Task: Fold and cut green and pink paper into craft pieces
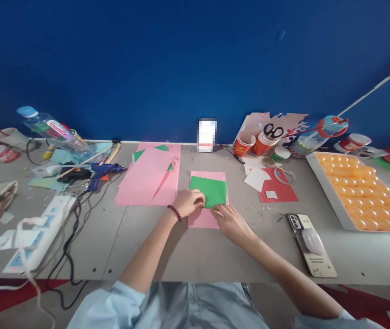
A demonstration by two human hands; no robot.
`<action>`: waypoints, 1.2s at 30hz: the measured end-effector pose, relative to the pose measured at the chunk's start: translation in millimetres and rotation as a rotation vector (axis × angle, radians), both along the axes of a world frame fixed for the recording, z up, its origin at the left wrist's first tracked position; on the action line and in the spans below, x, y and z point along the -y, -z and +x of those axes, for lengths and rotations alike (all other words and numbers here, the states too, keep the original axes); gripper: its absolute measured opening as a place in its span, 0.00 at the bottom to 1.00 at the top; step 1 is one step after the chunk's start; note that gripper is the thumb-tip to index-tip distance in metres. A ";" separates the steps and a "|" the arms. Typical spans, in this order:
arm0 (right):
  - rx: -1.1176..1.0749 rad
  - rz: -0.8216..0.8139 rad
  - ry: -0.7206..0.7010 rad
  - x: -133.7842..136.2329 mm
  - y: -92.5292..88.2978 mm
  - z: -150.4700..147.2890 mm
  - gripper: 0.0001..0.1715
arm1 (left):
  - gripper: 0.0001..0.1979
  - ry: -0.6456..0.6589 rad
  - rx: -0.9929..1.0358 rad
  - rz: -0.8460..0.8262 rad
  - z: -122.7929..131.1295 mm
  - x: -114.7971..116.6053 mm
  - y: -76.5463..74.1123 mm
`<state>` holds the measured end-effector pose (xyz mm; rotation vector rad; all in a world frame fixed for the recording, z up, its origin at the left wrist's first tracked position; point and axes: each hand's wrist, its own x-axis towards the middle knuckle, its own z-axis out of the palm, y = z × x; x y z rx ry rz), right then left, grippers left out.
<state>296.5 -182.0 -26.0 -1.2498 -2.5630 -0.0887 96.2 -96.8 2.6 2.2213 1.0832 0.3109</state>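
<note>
A green paper sheet (210, 189) lies on a small pink sheet (201, 218) in the middle of the grey table (140, 242). My left hand (188, 201), with a dark red bead bracelet at the wrist, rests on the green sheet's near left edge, fingers curled and pinching it. My right hand (231, 222) presses the green sheet's near corner with its fingertips held together.
A stack of pink sheets (148, 178) lies to the left, beside a blue glue gun (104, 171), a power strip (33, 237) and cables. To the right are red paper (280, 189), orange cups (253, 144) with scissors (273, 131), a phone (309, 242) and a tray of orange balls (362, 189).
</note>
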 end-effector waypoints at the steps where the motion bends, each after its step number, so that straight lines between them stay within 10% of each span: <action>1: -0.002 0.004 0.011 1.1 1.1 -1.0 0.20 | 0.05 -0.007 0.010 -0.024 -2.0 0.2 -0.9; 36: -0.030 0.044 0.016 6.8 6.8 -7.1 0.23 | 0.04 -0.019 0.011 -0.015 -5.6 -0.1 -0.1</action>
